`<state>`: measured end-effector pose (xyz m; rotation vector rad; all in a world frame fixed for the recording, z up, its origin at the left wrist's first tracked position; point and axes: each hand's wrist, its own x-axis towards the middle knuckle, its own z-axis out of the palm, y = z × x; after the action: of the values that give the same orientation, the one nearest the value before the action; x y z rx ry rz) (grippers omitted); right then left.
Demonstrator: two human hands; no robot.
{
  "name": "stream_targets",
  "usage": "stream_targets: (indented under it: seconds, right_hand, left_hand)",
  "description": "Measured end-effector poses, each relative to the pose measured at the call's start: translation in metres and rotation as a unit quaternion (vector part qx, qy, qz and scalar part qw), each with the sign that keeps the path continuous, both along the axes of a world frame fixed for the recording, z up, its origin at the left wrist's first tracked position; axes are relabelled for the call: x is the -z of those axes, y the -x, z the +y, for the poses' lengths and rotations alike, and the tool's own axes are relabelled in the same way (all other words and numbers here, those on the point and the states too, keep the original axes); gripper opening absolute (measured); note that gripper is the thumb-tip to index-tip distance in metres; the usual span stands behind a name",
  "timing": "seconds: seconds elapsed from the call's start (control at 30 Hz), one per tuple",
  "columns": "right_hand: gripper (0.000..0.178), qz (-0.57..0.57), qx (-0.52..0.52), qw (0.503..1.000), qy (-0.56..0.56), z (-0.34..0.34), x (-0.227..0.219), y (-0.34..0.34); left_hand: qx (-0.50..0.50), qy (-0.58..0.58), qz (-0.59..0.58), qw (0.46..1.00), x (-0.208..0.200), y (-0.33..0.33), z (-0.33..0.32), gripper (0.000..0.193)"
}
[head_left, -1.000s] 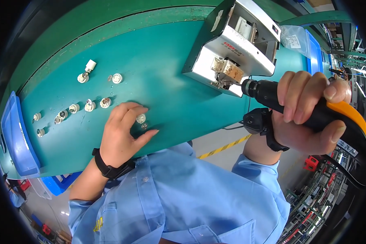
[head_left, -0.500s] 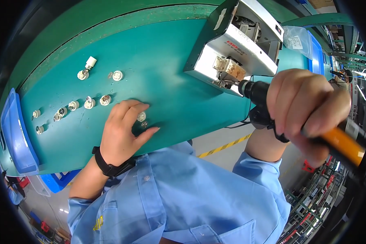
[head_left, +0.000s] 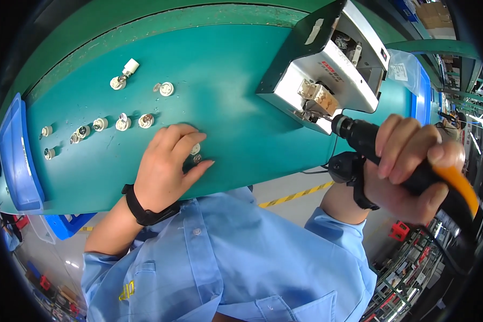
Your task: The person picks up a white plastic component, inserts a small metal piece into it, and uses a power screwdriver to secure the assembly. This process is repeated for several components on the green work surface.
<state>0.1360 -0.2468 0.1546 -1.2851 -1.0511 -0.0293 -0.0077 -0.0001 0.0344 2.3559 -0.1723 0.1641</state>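
A worker in a blue shirt (head_left: 284, 252) grips a black-and-orange electric screwdriver (head_left: 364, 138) in the right hand (head_left: 408, 166), fingers wrapped around its body, its nose pointed at the front of a silver-and-black screw feeder (head_left: 327, 70). Whether the bit touches the feeder cannot be told from this angle.

The left hand (head_left: 163, 166) rests on the green tabletop (head_left: 231, 80), thumb and forefinger parted in a modest arch around a small round white fitting (head_left: 196, 149) near the table's front edge; whether the fingers touch it cannot be told. A small metal piece (head_left: 197, 159) sits just beside the fitting, on the thumb's side.

Farther left, more white fittings (head_left: 123, 124) with metal parts stand in a loose line toward a blue plastic tray (head_left: 19, 161). Behind the line, one fitting stands beside a white cylinder (head_left: 131, 66). A clear plastic bag (head_left: 403, 70) with a label lies beyond the feeder. Black bands circle both wrists, the left one (head_left: 145, 209) plain to see.
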Motion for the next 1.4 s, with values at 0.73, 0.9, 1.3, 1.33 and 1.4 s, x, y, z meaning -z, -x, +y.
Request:
stream_targets:
  seconds: [0.73, 0.9, 1.3, 1.33, 1.4]
  right_hand:
    - [0.044, 0.173, -0.116, 0.977, -0.048, 0.066, 0.018, 0.047]
    - [0.048, 0.152, -0.168, 0.974, -0.024, 0.094, 0.027, 0.054]
    - [0.046, 0.103, -0.144, 0.984, 0.036, 0.118, 0.036, 0.059]
    - [0.046, 0.103, -0.146, 0.983, 0.038, 0.119, 0.035, 0.059]
    - [0.046, 0.095, -0.152, 0.983, 0.035, 0.119, 0.036, 0.059]
  left_hand:
    - [-0.008, 0.048, -0.033, 0.998, 0.028, 0.01, 0.011, 0.038]
    - [-0.009, 0.103, -0.027, 0.994, 0.032, 0.012, 0.014, 0.033]
    - [-0.033, 0.14, -0.052, 0.988, 0.038, 0.013, 0.015, 0.024]
    - [-0.035, 0.141, -0.053, 0.988, 0.039, 0.013, 0.015, 0.024]
    - [-0.034, 0.138, -0.046, 0.989, 0.039, 0.013, 0.014, 0.028]
